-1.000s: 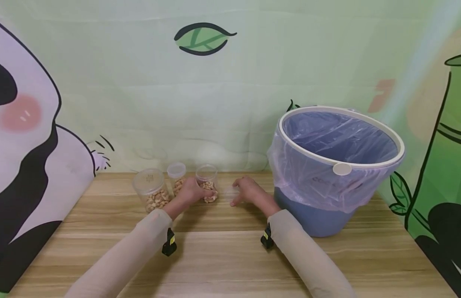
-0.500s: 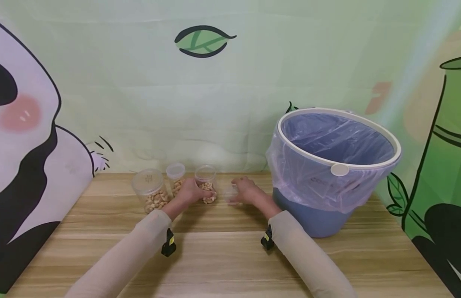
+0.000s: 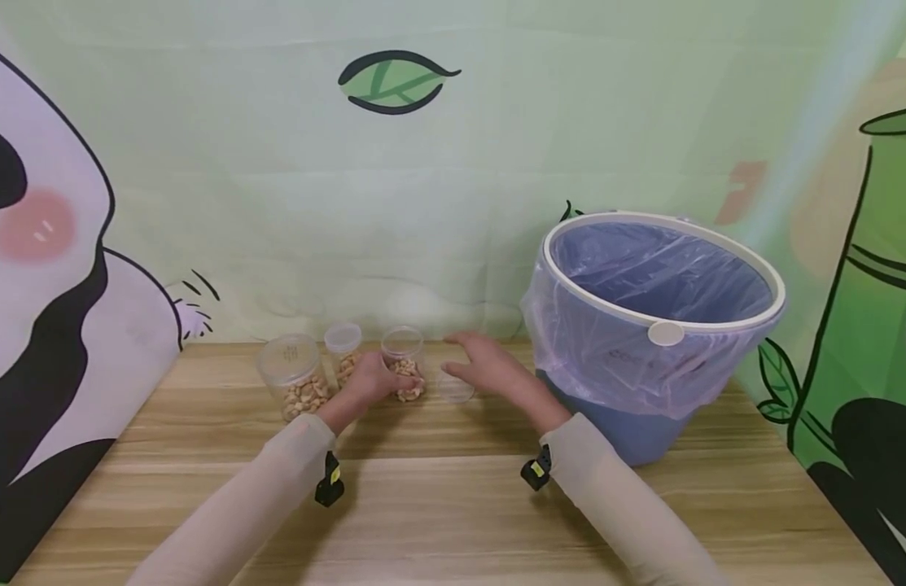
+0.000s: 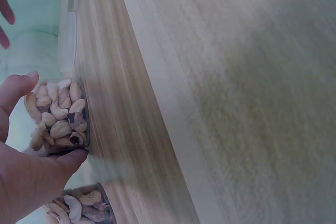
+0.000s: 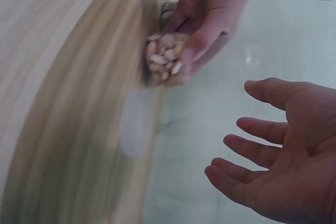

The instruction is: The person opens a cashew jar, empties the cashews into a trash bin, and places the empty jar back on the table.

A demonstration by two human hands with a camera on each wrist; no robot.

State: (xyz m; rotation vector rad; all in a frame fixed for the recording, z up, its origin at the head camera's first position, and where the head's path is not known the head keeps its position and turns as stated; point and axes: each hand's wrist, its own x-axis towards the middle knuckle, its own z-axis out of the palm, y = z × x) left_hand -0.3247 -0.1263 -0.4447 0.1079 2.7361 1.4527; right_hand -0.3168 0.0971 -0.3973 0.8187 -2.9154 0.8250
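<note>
My left hand [image 3: 372, 379] grips a clear jar of cashews [image 3: 404, 346] low on its side; in the head view this jar has no lid on top. The left wrist view shows the thumb and a finger around the nuts [image 4: 59, 111]. A clear round lid [image 3: 456, 389] lies flat on the table just right of that jar. Above the lid hovers my right hand [image 3: 489, 368], its fingers spread and apart from it; the right wrist view shows that palm [image 5: 294, 156] holding nothing.
Left of the gripped jar stand a narrow lidded jar [image 3: 343, 338] and a wider lidded jar [image 3: 291, 362], both with nuts. A blue bin [image 3: 614, 427] with a plastic liner and white rim stands at the right. A printed cloth [image 3: 277, 163] hangs behind the wooden table [image 3: 423, 513].
My right hand lowered the lid to the table, let go of it and lifted off, its fingers spreading. My left hand has stayed on the jar.
</note>
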